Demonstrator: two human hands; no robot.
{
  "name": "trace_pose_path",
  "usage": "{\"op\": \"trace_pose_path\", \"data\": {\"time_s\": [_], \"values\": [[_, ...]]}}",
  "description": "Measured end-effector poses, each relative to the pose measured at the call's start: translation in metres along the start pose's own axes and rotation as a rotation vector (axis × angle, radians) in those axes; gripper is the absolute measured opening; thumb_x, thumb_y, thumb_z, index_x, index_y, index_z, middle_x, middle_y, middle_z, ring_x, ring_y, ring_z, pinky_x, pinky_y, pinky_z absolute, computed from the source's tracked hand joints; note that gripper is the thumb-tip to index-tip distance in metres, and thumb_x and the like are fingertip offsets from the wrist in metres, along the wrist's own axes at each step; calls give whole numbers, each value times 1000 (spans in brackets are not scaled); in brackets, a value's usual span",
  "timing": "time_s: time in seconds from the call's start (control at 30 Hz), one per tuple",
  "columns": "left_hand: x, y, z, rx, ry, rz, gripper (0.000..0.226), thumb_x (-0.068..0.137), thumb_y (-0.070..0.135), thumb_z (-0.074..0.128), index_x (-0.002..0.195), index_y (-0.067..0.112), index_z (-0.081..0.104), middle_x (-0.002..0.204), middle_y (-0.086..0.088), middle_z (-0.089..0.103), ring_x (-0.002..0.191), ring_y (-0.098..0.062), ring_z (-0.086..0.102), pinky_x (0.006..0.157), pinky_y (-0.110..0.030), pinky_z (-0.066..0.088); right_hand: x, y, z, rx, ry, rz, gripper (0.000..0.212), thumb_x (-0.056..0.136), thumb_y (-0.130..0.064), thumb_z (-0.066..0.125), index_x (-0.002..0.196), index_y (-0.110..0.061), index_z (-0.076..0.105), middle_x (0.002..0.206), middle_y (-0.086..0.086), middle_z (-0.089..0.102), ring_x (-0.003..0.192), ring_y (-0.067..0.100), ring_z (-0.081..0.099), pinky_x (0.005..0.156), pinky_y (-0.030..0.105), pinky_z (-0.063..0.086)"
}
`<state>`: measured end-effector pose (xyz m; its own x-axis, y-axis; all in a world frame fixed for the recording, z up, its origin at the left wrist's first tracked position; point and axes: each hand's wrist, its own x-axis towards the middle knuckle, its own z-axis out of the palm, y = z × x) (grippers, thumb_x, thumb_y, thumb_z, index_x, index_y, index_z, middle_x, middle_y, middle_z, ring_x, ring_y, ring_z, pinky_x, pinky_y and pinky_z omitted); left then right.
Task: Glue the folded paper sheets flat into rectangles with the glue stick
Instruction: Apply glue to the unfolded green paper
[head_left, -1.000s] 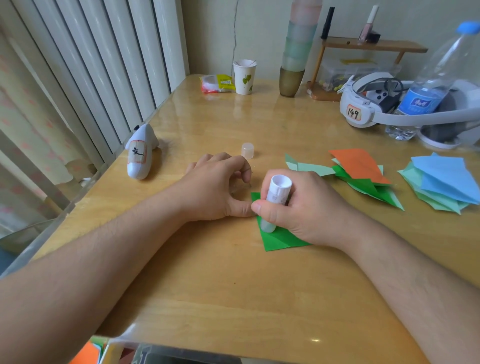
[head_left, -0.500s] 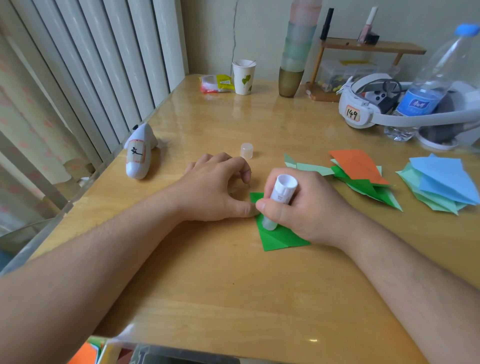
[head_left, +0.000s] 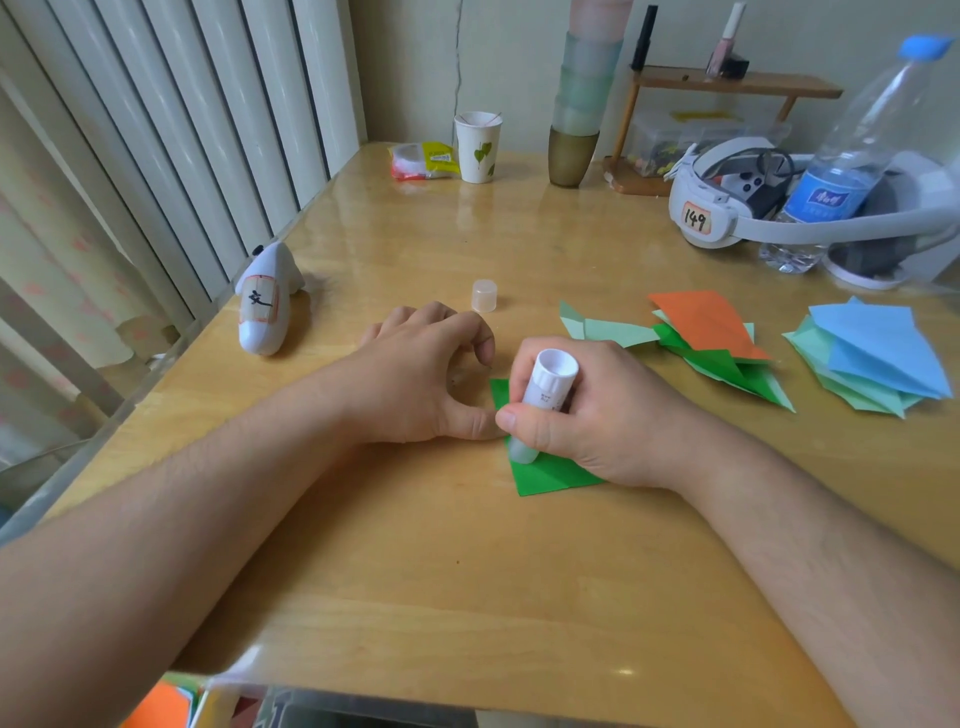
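Glossy wooden table (head_left: 467, 561) holds everything. On its right side lie two loose piles of folded sheets: light blue and pale green paper (head_left: 878, 358), then orange, green and mint paper (head_left: 711, 343). The right hand (head_left: 597, 410) is wrapped around a white cylindrical glue stick (head_left: 545, 400), tip down on a folded bright green paper sheet (head_left: 545, 475) near the table's middle. The left hand (head_left: 426, 374) rests just beside it, fingers curled, thumb on the sheet's left edge; the view does not settle whether it pinches anything.

Step in hand looks like spreading glue on this sheet. Next move likely calls for lifting the stick and pressing the fold flat.

The clear small glue cap (head_left: 484, 295) stands beyond the left hand.

Writing: white headset (head_left: 717, 208) tagged "149"; white controller (head_left: 265, 301) carries a handwritten character; clear plastic water bottle (head_left: 852, 156) label unreadable.
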<state>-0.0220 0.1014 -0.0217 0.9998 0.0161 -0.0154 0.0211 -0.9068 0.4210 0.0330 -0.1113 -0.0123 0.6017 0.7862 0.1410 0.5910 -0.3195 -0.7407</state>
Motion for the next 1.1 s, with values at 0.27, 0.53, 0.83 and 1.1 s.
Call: {"op": "trace_pose_path", "data": {"time_s": [0.27, 0.53, 0.83, 1.1], "values": [[-1, 1, 0, -13, 18, 18, 62, 56, 77, 71, 104, 47, 46, 116, 18, 44, 113, -14, 34, 105, -41, 32, -4, 5, -16, -141, 65, 43, 24, 74, -45, 69, 78, -24, 58, 65, -4, 58, 62, 12, 49, 57, 26, 39], [-1, -1, -2, -22, 7, 33, 58, 61, 76, 75, 104, 49, 47, 120, 19, 44, 118, -13, 34, 106, -40, 31, -7, 16, -27, -138, 65, 64, 26, 74, -44, 69, 75, -22, 56, 60, -10, 52, 60, 9, 44, 61, 35, 39], [-3, 1, -2, -25, -3, 19, 59, 58, 77, 71, 104, 49, 47, 120, 19, 44, 117, -14, 33, 106, -42, 32, 0, 17, -27, 162, 358, 22, 31, 78, -32, 66, 73, -7, 49, 56, -5, 44, 59, 16, 44, 61, 39, 39], [-4, 3, 1, -23, 24, 8, 55, 62, 77, 70, 101, 49, 45, 114, 23, 43, 116, -15, 33, 104, -39, 29, -2, 6, -2, 9, 146, -40, 22, 77, -39, 72, 74, -22, 59, 60, -13, 51, 59, 6, 44, 57, 25, 37]]}}
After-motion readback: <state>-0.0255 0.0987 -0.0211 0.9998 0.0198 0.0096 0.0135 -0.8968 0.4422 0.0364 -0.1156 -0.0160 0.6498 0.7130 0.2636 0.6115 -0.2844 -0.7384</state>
